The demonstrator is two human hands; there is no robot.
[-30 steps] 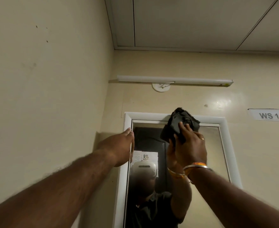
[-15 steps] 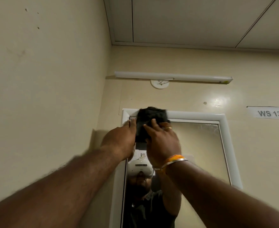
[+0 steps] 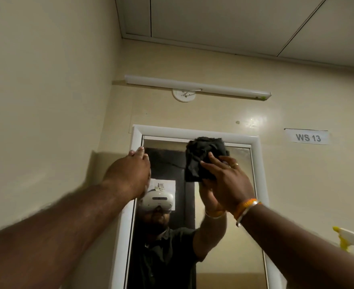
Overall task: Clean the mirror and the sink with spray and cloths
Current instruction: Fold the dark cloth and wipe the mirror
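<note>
A tall mirror (image 3: 224,236) in a white frame (image 3: 192,132) hangs on the cream wall ahead. My right hand (image 3: 226,180) presses a crumpled black cloth (image 3: 203,157) against the glass near the mirror's top, right of centre. My left hand (image 3: 130,172) rests flat with fingers together against the frame's upper left side, holding nothing. At the lower right edge a white spray bottle with a yellow nozzle (image 3: 353,243) peeks in. The sink is out of view.
A side wall (image 3: 47,101) runs close along the left, meeting the mirror wall in a corner. Above the mirror a white tube light (image 3: 197,86) is mounted. A "WS 13" label (image 3: 306,137) is stuck on the wall at right.
My right hand has swept the black cloth from the mirror's top left corner rightward along the top of the glass. My left hand stays on the frame's left side.
</note>
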